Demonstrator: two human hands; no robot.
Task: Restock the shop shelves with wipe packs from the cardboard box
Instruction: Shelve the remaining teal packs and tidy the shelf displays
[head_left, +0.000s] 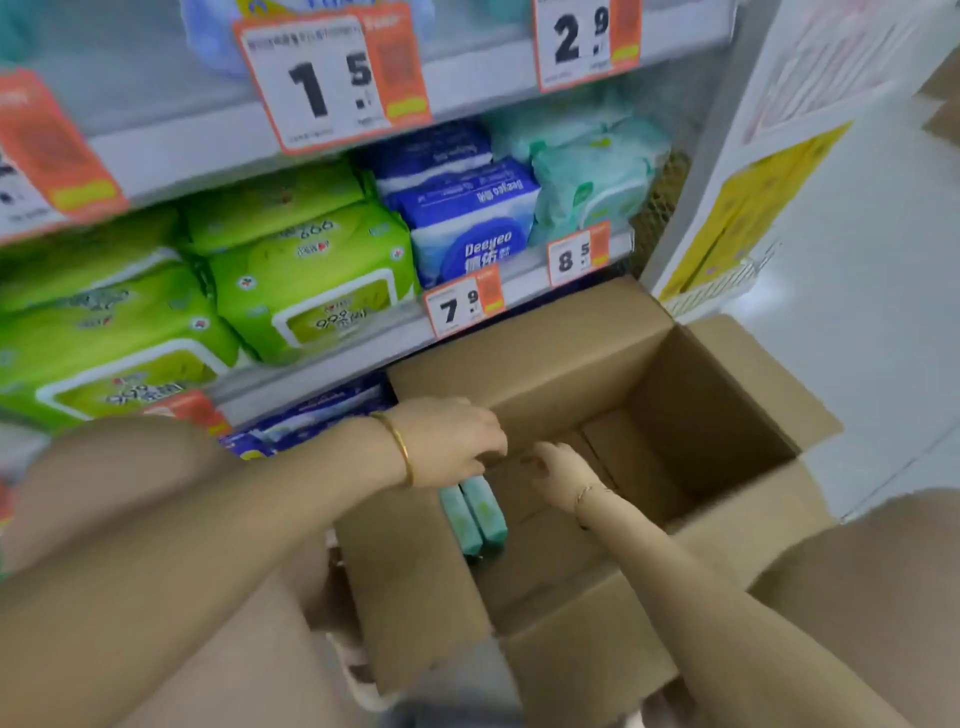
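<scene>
1. The cardboard box (717, 415) stands open on the floor (883, 270) in front of the shelving, with all four flaps folded outward.
2. Two teal wipe packs (475, 512) stand on edge side by side inside the box, against its left wall. The rest of the box floor in view is bare cardboard.
3. The left hand (447, 439) reaches into the box from its left side, directly over the far end of the two wipe packs. Its fingers (488, 447) curl downward. The hand hides the contact, so I cannot tell whether they grip a pack.
4. The right hand (563, 475) is lower in the box, just right of the wipe packs and apart from them. Its fingers (540, 457) are loosely bent, point toward the left hand and hold nothing visible.
5. A gold bangle (400, 447) sits on the left wrist.
6. On the shelf (311, 382) above and behind the box, green wipe packs (311, 280) lie stacked to the box's upper left. Blue packs (467, 228) sit directly behind the box's far flap. Pale teal packs (587, 176) sit right of those.
7. Price tags reading 7.9 (462, 306) and 8.5 (579, 254) hang on the shelf edge just above the box's far flap.
8. More blue packs (317, 415) lie on the lower shelf, just left of the box.
</scene>
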